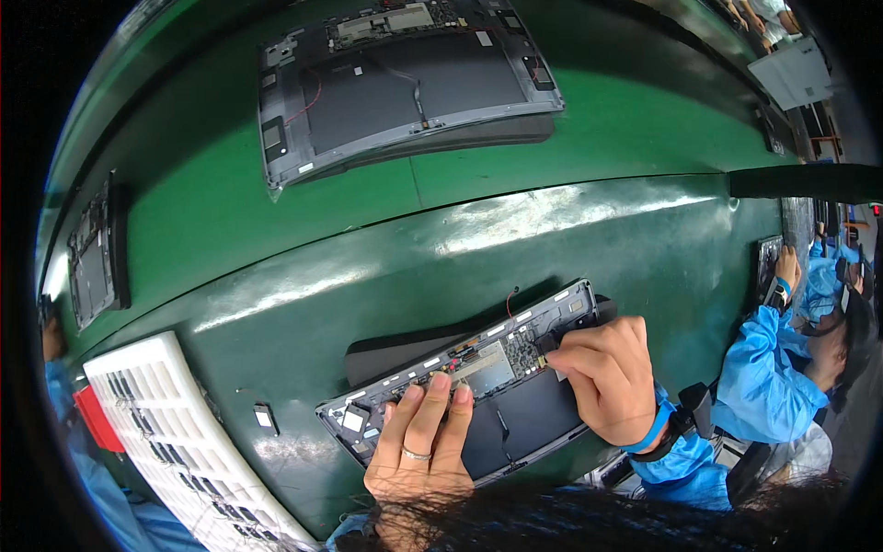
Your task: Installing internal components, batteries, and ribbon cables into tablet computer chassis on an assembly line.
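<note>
An opened tablet-like device (pixel 529 428) lies tilted in front of me, its green circuit board and dark battery panel exposed. My left hand (pixel 425 432), a ring on one finger, rests with its fingers stretched out over the board's left part. Thumb and forefinger of my right hand (pixel 609 377) are pinched together at the right end of the board; what lies between the fingertips is too small to make out. A blue band circles my right wrist. Beneath the device's far edge sits a dark pad (pixel 386 357). One thin red wire (pixel 510 299) sticks up behind the board.
To the left stands a white foam tray (pixel 166 363) with rows of small dark parts, beside a red bin (pixel 97 419). A small black-and-white module (pixel 265 419) lies near it. Another opened device (pixel 414 92) is on the far green belt. Blue-sleeved co-workers (pixel 773 359) sit on both sides.
</note>
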The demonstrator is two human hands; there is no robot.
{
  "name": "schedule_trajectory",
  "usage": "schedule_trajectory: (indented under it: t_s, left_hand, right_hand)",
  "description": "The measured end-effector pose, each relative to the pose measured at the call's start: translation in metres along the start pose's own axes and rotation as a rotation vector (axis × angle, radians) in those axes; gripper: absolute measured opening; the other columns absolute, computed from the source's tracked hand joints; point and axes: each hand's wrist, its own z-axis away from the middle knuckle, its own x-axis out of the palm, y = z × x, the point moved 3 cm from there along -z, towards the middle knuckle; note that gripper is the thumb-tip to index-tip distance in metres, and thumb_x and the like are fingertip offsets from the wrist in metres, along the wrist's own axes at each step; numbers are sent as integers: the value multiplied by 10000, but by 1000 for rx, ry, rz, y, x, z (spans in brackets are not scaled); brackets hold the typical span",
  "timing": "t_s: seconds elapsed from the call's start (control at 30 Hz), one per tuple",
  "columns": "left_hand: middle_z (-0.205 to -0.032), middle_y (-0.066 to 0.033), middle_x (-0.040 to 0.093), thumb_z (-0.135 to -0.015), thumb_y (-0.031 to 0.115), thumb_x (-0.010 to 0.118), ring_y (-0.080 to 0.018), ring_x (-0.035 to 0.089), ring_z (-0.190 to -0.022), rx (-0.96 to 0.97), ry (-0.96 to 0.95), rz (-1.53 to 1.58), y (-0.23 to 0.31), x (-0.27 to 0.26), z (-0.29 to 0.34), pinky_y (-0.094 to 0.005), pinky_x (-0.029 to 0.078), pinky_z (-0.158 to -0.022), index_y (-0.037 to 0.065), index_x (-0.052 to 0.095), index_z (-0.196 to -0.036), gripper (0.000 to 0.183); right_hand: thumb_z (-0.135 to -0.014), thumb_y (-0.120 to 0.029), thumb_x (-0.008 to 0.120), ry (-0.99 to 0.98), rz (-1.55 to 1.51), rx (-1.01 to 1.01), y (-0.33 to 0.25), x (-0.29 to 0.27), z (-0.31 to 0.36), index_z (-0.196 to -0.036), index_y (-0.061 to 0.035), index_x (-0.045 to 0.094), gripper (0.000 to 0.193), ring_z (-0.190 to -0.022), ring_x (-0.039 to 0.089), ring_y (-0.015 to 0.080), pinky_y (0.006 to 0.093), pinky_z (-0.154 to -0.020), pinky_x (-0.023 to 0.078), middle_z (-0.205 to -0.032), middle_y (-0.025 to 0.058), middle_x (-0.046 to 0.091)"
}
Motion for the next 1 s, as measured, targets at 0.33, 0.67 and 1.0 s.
schedule_trajectory:
  t_s: [0.33, 0.67, 1.0]
  left_hand:
    - [-1570, 6, 586, -934, 225, 767, -248, 581, -1398, 25, -104, -164, 1, 8, 6, -467, 552, -1151, 278, 717, -1439, 510]
    - [-1537, -196, 521, -889, 311, 841, -489, 522, -1355, 61, -25, -138, 31, -10, -16, -645, 516, -1119, 101, 628, -1515, 694]
    - [-1644, -332, 389, -934, 560, 752, -561, 387, -1495, 79, -2, -12, 34, -20, 10, -689, 289, -1251, 4, 501, -1590, 896]
  right_hand:
    - [-731, -13, 769, -51, 81, -4, -2, 2, 0, -1208, -153, 810, 499, -904, 567, 232, 399, -857, 414, -1037, 7, 638]
    - [-886, -165, 846, -42, -238, 202, -3, -11, -54, -1041, -111, 798, 171, -1145, 613, 316, 456, -1036, 388, -1207, 92, 652]
    - [-1023, -343, 747, 96, -799, 428, 41, 5, -100, -1187, 30, 766, 408, -1054, 713, 291, 372, -978, 546, -1123, 142, 749]
